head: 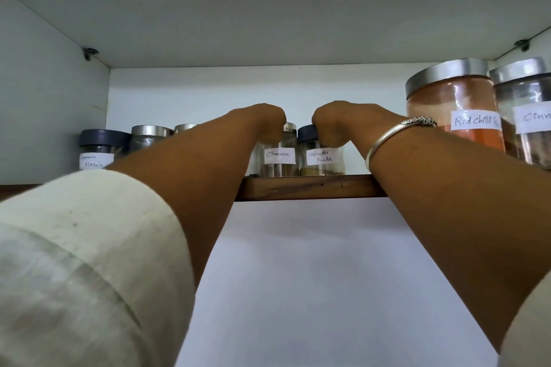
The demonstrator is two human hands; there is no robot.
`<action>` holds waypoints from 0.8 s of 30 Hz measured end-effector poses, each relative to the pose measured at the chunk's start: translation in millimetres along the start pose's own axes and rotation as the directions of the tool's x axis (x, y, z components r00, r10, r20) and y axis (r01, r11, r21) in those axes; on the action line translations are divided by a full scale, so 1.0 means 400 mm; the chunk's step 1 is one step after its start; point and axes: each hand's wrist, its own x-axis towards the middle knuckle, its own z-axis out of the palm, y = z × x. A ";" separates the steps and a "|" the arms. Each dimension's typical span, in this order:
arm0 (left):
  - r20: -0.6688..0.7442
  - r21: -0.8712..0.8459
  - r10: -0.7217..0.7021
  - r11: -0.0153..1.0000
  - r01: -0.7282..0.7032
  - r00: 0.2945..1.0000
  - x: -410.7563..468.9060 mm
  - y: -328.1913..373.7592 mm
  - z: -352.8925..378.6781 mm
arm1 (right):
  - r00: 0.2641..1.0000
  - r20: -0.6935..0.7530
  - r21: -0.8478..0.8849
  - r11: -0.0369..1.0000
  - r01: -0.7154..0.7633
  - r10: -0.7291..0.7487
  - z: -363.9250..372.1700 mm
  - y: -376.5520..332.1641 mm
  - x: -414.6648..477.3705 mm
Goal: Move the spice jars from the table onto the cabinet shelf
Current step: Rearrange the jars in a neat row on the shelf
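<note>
Now L/R fingers point(273, 135) grip cinnamon jar point(280, 161), coriander jar point(321, 162).

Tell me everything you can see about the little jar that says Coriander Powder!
The small clear glass jar with the white handwritten label Coriander Powder stands upright on the brown wooden shelf, near its front edge. Its lid is dark grey, and a thin layer of yellowish-brown powder sits at the bottom. The right hand curls over its lid from above. It stands close beside the small clear Cinnamon jar; whether they touch is unclear.
</note>
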 end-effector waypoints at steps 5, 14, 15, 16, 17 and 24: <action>-0.093 -0.071 -0.012 0.997 0.006 0.996 -0.019 0.003 0.013 | 0.995 -0.077 0.062 0.996 -0.065 0.070 -0.007 -0.020 -0.035; -0.209 0.018 0.059 0.998 -0.056 0.976 -0.170 0.041 -0.042 | 0.962 -0.273 0.084 0.996 0.040 -0.016 -0.064 -0.062 -0.128; -0.198 0.024 0.067 0.998 -0.063 0.978 -0.185 0.042 -0.051 | 0.965 -0.260 0.099 0.994 0.052 -0.025 -0.072 -0.065 -0.141; -0.187 0.033 0.073 0.997 -0.068 0.980 -0.204 0.044 -0.063 | 0.966 -0.254 0.109 0.991 0.075 -0.046 -0.082 -0.068 -0.157; -0.174 0.047 0.080 0.996 -0.073 0.981 -0.221 0.046 -0.076 | 0.965 -0.252 0.114 0.988 0.102 -0.071 -0.090 -0.071 -0.173; -0.173 0.019 0.125 0.992 -0.124 0.977 -0.296 0.100 -0.182 | 0.970 -0.228 0.082 0.991 0.101 -0.080 -0.172 -0.014 -0.323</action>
